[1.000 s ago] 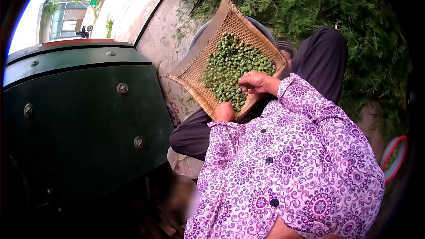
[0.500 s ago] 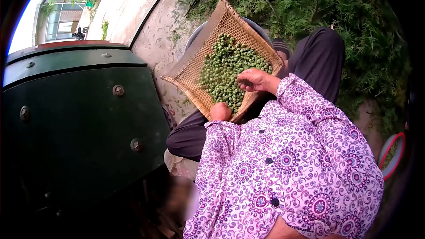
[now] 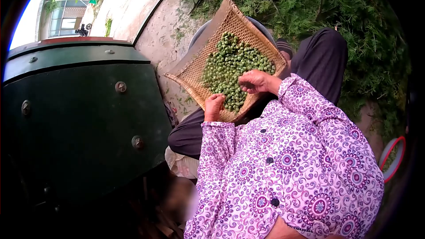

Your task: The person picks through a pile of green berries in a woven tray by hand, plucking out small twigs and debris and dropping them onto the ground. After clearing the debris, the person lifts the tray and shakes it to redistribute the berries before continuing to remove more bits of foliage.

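Note:
A woven wicker tray [image 3: 190, 84] lies tilted across my lap, with a heap of small round green fruits [image 3: 234, 57] spread over its middle. Over the tray's near left edge is my left hand [image 3: 214, 105], its fingertips pinched together beside the heap. My right hand [image 3: 257, 82] is above the near right part of the fruits, fingers curled inward and closed. Whatever either hand pinches is too small or hidden to make out. Behind the tray shows the rim of a round grey basin [image 3: 261, 26].
A dark green panel [image 3: 79, 124] with star-shaped studs stands at the left. Cut leafy green branches [image 3: 358, 44] pile up at the back and right. A red-and-white ring-shaped object [image 3: 392, 159] is at the far right. Concrete ground [image 3: 170, 26] stretches behind the tray.
My left hand has moved back and left from the near edge of the heap, its pinched fingers now raised into sight. My right hand stays nearly in place, still curled.

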`<state>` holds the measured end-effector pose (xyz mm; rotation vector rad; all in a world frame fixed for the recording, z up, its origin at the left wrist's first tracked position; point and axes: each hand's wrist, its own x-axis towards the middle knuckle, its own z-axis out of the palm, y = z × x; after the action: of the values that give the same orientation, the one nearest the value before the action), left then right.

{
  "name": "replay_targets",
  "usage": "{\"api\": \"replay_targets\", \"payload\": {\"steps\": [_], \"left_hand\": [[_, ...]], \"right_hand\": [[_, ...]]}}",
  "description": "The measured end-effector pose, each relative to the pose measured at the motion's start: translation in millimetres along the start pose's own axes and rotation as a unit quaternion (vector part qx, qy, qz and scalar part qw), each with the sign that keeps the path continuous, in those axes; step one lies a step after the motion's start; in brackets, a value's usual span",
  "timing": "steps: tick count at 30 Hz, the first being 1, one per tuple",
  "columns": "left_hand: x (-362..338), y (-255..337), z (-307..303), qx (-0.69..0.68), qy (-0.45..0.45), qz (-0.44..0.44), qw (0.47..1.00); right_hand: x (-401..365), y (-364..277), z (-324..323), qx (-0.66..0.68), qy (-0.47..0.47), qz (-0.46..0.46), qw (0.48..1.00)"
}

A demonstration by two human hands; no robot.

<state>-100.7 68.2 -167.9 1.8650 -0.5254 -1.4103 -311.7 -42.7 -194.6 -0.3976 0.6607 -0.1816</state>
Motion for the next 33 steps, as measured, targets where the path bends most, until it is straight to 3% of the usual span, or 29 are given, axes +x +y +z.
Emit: {"api": "replay_targets", "payload": {"steps": [7, 9, 11, 15, 19, 21, 23, 27, 29, 33], "left_hand": [[-7, 21, 24, -0.095, -0.015, 0.041, 0.994], [-10, 24, 38, -0.069, 0.003, 0.059, 0.996], [-11, 20, 55, 0.025, 0.031, 0.139, 0.990], [-11, 10, 67, 0.070, -0.049, 0.181, 0.980], [-12, 17, 53, 0.061, 0.001, 0.110, 0.992], [-17, 28, 55, -0.029, -0.020, 0.098, 0.995], [-8, 23, 48, -0.033, -0.097, 0.070, 0.992], [-7, 20, 48, -0.021, -0.085, 0.048, 0.995], [-7, 18, 42, -0.047, -0.067, 0.051, 0.995], [-10, 6, 26, 0.122, -0.041, 0.027, 0.991]], "right_hand": [[1, 10, 3, -0.015, -0.011, 0.010, 1.000], [1, 10, 7, -0.021, -0.036, 0.017, 0.999], [1, 12, 12, -0.026, -0.046, 0.010, 0.999], [2, 12, 8, -0.015, -0.020, -0.017, 1.000], [-5, 5, 11, -0.142, 0.040, -0.017, 0.989], [-1, 8, 12, -0.155, 0.022, -0.021, 0.987], [1, 9, 13, -0.216, -0.018, -0.011, 0.976], [-8, 5, 16, -0.252, -0.031, -0.002, 0.967], [-4, 0, 9, -0.133, -0.032, 0.001, 0.991], [-9, -29, -3, 0.000, -0.019, -0.074, 0.997]]}}
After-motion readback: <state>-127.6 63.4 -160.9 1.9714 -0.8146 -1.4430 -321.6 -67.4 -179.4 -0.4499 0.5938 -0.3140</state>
